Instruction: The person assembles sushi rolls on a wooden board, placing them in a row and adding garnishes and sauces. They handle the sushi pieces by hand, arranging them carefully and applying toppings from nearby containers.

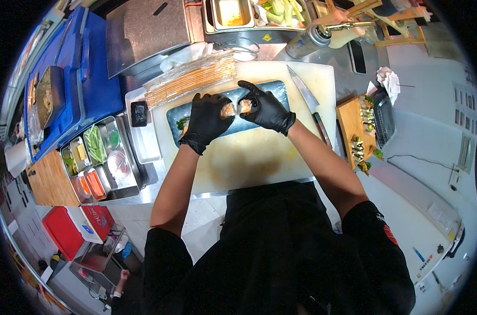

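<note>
Both my hands wear black gloves and hover over a long blue plate point(278, 93) on a white cutting board point(296, 163). In the fingers of my left hand point(208, 116) is a sushi roll piece point(227, 111) with an orange and white face. My right hand point(269, 109) is closed on a similar sushi roll piece point(245, 106), a small gap away from the first. Green leafy garnish point(183, 123) shows at the plate's left end, partly covered by my left hand. Right of the plate lies a knife point(304, 90), its dark handle toward me.
A plastic-wrapped bamboo mat point(191, 81) borders the board's far left. Trays of cut vegetables point(95, 144) stand left, near a blue cooler point(94, 79). At right, a wooden board point(348, 118) carries sushi rolls. A torch canister point(307, 42) and phone point(357, 56) lie beyond.
</note>
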{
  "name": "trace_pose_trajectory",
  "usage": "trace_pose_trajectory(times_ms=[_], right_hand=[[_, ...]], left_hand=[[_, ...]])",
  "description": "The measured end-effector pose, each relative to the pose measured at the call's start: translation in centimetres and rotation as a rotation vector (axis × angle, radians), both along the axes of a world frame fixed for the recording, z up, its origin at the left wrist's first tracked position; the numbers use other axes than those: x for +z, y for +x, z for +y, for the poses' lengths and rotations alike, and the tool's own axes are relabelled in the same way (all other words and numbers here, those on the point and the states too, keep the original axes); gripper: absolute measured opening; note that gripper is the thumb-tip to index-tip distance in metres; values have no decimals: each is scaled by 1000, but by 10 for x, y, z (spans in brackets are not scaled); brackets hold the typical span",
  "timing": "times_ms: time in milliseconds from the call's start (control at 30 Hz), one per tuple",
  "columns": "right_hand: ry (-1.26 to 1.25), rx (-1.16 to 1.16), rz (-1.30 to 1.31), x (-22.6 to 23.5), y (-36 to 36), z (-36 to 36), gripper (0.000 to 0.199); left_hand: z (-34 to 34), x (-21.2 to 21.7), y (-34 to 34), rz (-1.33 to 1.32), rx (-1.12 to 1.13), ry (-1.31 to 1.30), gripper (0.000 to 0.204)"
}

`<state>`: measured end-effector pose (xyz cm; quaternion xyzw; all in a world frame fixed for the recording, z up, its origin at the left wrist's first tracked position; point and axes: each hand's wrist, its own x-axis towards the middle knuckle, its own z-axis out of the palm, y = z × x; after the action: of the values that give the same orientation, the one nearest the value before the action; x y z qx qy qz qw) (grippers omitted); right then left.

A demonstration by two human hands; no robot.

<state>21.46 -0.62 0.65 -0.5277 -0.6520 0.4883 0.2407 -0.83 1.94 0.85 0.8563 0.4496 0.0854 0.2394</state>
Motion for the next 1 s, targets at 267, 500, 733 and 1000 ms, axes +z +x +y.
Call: trace_pose_trajectory(times_ms=[267, 500, 733, 1000], right_hand=[[102, -207, -47, 49, 37, -50, 80], [298, -603, -259, 145, 186, -145, 46], [133, -745, -676, 153, 334, -218, 61], [88, -544, -1120, 76, 371, -210, 88]], left_hand=[[-34, -23, 8, 5, 14, 73, 56], [-48, 74, 101, -258, 58, 117, 59], [-67, 101, 324, -536, -538, 49, 56], [-78, 50, 486, -217, -885, 148, 83]])
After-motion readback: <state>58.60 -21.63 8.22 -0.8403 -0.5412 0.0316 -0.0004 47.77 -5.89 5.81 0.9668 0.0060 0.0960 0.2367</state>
